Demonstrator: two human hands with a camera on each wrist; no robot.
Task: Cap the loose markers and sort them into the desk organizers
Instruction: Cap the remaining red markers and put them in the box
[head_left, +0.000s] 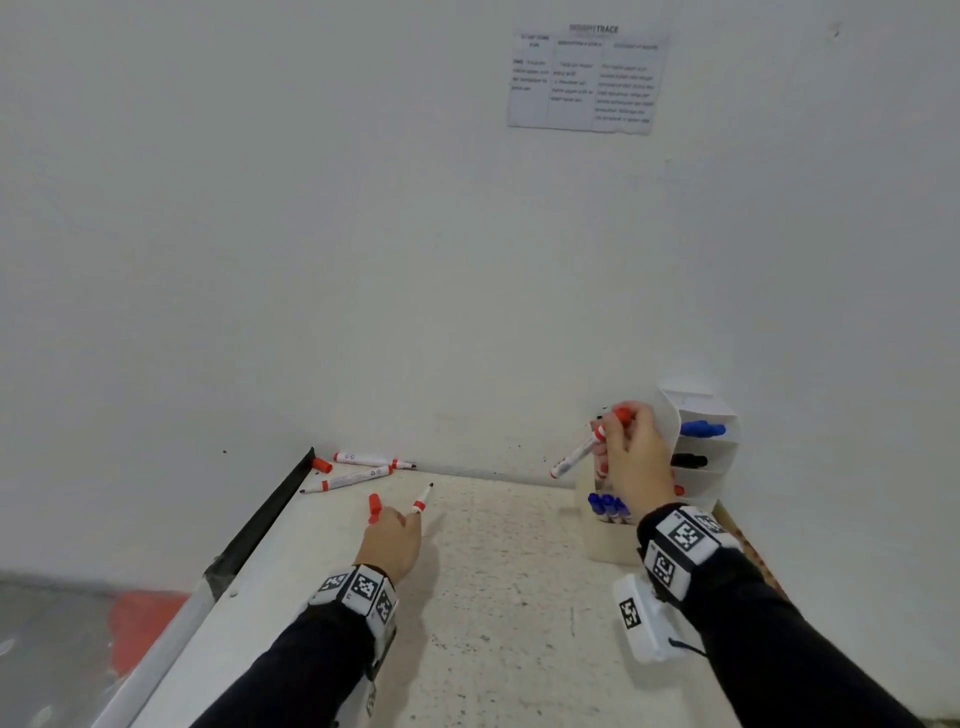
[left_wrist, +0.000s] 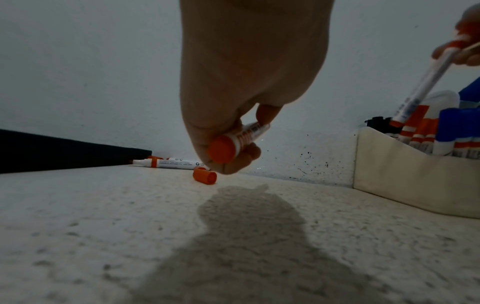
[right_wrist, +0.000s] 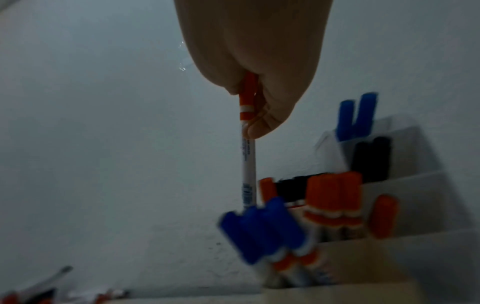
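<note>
Stock: organizers (head_left: 698, 457) mostly filled; my right hand (head_left: 631, 457) grips a capped red marker (head_left: 574, 457), left hand (head_left: 389, 540) an uncapped one (head_left: 422, 501); two uncapped markers (head_left: 358, 470) remain on worktop (head_left: 519, 597).

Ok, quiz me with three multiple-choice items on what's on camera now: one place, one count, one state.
1. Where is the right-hand marker?
A. flat on the table
B. over the marker box
C. in the rack's top slot

2. How many markers lie by the back wall?
A. none
B. five
C. two

3. The left-hand marker is:
A. uncapped
B. blue-capped
C. lying loose

Answers:
1. B: the right hand holds it above the box.
2. C: two lie there, near a loose cap.
3. A: its dark tip shows bare beyond the left hand.
</note>
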